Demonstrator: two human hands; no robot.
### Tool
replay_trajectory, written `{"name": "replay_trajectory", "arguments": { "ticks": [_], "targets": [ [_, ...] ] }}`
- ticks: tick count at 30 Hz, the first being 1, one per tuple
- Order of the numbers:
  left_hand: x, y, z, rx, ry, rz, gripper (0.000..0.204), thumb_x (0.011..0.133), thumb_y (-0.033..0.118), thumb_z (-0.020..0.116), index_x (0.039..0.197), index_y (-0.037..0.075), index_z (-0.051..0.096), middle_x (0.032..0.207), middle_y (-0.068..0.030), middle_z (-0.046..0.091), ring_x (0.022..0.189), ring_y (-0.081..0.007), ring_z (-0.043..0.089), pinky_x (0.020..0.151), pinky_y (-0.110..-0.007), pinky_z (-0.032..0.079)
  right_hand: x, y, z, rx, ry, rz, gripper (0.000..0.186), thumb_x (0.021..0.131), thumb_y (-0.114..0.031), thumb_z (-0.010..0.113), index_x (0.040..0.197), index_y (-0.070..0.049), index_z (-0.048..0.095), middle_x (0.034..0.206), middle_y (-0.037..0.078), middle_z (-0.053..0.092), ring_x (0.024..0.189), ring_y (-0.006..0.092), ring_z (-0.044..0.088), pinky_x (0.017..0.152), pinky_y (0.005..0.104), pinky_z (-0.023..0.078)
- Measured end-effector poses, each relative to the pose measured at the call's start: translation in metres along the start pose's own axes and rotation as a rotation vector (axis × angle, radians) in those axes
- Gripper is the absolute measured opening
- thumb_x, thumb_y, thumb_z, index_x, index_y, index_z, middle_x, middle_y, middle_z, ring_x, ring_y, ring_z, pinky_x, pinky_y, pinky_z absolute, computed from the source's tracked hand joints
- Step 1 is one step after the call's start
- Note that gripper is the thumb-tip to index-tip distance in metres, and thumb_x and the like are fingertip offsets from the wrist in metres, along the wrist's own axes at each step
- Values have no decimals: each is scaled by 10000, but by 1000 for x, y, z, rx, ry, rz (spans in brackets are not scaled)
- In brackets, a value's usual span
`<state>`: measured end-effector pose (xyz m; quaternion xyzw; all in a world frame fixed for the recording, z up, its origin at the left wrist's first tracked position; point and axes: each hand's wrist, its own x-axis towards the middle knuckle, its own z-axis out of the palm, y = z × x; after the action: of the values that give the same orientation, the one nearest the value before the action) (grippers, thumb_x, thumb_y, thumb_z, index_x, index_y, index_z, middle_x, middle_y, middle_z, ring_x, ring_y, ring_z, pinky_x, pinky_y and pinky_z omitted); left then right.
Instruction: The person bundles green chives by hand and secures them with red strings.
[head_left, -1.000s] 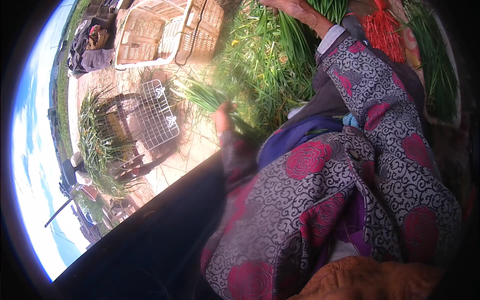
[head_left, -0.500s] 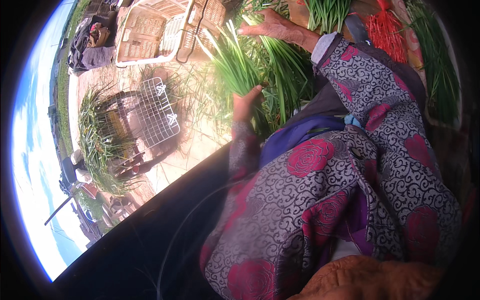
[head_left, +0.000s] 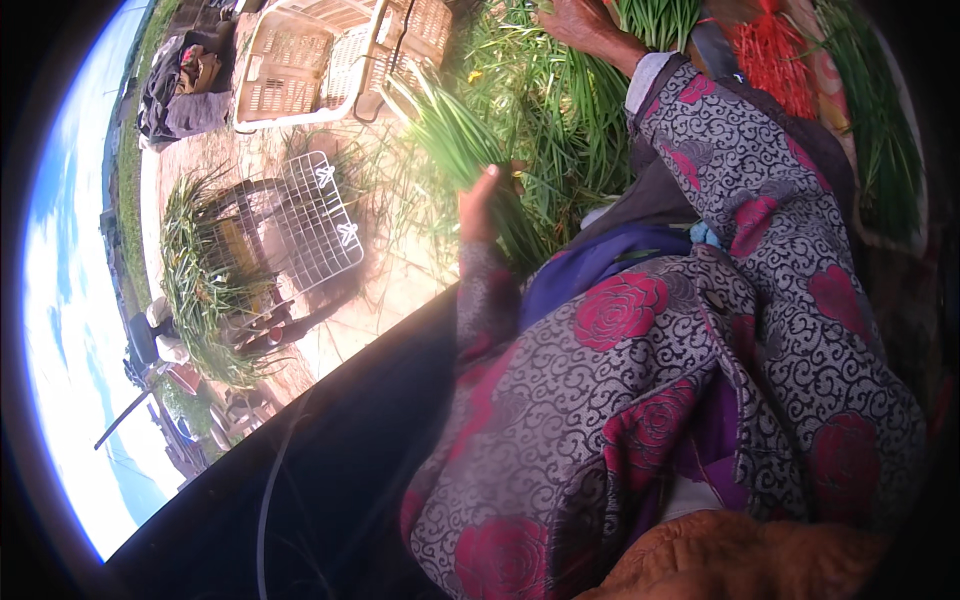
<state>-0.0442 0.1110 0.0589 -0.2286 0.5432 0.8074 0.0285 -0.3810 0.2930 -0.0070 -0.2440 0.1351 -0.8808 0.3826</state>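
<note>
In my left hand is a bunch of garlic chives. The fingers wrap round its leaves, and the pale stem ends fan out toward the upper left. My right hand reaches to the top edge, above a heap of loose chives. Its fingers are mostly cut off by the picture's edge, so what they hold, if anything, does not show. Beside its wrist lies another sheaf of chives.
A cream plastic crate stands at the upper left. Below it is a white wire basket beside piled grass-like leaves. Red plastic strings hang at the upper right, near more long green leaves.
My right hand has moved up and slightly right, away from the held bunch. The pale-stemmed chives beneath it no longer show there. My left hand keeps its bunch, shifted slightly.
</note>
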Motion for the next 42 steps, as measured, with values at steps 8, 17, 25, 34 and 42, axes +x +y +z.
{"name": "replay_trajectory", "arguments": {
  "ticks": [8,17,25,34,42],
  "targets": [
    [-20,5,5,2,-57,-22,452,925,375,624,1117,-34,648,1000,-148,718,713,-162,640,585,-262,498,2,69,175,-1180,144,244,203,826,-183,738,883,-2,669,699,33,646,571,103,606,559,268,469],
    [-12,-2,0,-223,246,-61,238,916,235,669,979,7,638,790,-83,652,625,-172,601,543,-289,495,0,64,170,-1460,185,376,187,844,-196,715,895,-22,670,662,56,633,604,86,607,567,280,489],
    [-28,6,0,-263,282,50,199,859,47,689,1032,-4,604,788,-60,636,605,-152,599,521,-258,497,5,35,122,-2076,496,30,193,752,-76,588,892,36,660,801,274,651,768,427,682,704,563,521],
    [-40,28,26,-110,336,-26,243,803,18,700,1029,-10,614,795,-89,673,582,-160,622,516,-253,512,-6,62,169,-1834,-186,348,413,830,-279,719,1086,36,646,926,236,648,866,389,650,760,465,519],
    [-46,22,9,-122,279,6,172,820,51,682,954,-23,604,774,-88,652,576,-157,598,513,-251,491,8,28,66,-2246,356,132,319,791,-140,658,1060,24,611,962,241,662,749,378,677,712,477,545]
  ]
}}
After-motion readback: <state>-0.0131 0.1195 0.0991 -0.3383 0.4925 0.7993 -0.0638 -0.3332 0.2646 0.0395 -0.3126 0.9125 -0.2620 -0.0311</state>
